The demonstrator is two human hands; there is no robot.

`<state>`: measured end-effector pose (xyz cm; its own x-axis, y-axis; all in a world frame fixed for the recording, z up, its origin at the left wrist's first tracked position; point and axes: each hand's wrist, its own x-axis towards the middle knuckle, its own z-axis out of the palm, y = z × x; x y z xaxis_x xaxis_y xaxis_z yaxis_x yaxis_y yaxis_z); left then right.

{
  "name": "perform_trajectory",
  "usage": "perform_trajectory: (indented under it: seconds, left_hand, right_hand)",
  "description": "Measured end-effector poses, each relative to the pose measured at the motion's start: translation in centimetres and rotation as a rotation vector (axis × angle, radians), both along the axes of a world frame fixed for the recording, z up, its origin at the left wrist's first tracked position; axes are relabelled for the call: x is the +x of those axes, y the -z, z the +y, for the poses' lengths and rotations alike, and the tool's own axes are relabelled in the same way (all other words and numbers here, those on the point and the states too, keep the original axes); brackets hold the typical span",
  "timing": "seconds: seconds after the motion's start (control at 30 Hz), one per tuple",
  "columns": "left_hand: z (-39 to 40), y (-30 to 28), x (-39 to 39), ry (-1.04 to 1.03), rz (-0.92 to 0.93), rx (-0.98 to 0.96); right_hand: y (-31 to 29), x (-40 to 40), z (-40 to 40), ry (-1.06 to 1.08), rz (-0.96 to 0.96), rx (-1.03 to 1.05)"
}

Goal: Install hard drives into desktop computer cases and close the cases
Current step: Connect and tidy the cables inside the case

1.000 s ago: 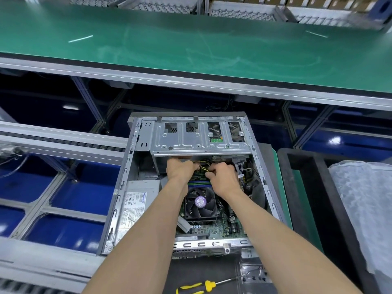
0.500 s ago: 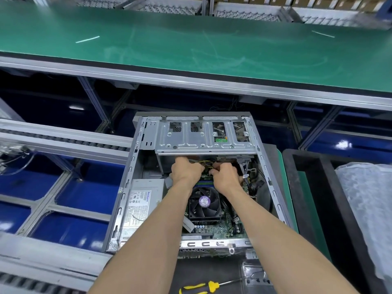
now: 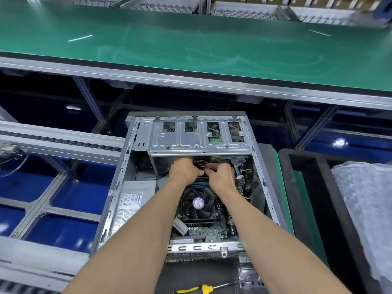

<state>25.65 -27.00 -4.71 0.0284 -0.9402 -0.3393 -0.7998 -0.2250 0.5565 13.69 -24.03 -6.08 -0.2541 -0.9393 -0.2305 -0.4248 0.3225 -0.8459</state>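
- Head view: a roller conveyor rail (image 3: 61, 143) is seen at the far left, with blue bins (image 3: 63, 230) below the metal framing.
- A grey power supply (image 3: 132, 200) with a printed label is seen at the left side of the open desktop computer case (image 3: 118, 183), which lies on its side with the side panel off.
- A silver drive cage (image 3: 197, 137) spans the far end of the case, and part of a green circuit board is seen through one of its cut-outs.
- The left hand (image 3: 184, 169) is reached in just under the near edge of the drive cage; its fingers are curled, but what the grip closes on is hidden by the hand itself and cannot be told.
- The right hand (image 3: 221, 175) is held touching the left one, with its fingers curled near a bundle of yellow and black cables (image 3: 201, 161); whether a cable is pinched cannot be told.
- A black CPU fan (image 3: 198, 203) with a purple centre label is seen between the two forearms, on the motherboard (image 3: 212, 230).
- A yellow-handled screwdriver (image 3: 197, 289) lies at the bottom edge, in front of the case.
- A black tray (image 3: 314, 187) holding clear plastic wrap (image 3: 364, 209) is seen at the right.
- A green desk (image 3: 191, 43) runs across the whole background.
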Motion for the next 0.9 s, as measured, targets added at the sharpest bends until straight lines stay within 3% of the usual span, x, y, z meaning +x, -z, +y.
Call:
perform_trajectory:
  seconds: [0.27, 0.57, 0.9]
  left_hand:
    - [-0.6, 1.1, -0.5, -0.060, -0.030, -0.016]
    - [-0.5, 1.5, -0.8, 0.086, -0.113, -0.100]
    - [-0.5, 1.1, -1.0, -0.196, 0.051, -0.024]
  right_hand:
    - [-0.4, 0.1, 0.3, -0.033, 0.000, 0.015]
    - [-1.1, -0.3, 0.3, -0.070, -0.003, 0.113]
    - [-1.0, -1.3, 0.3, -0.093, -0.022, 0.240]
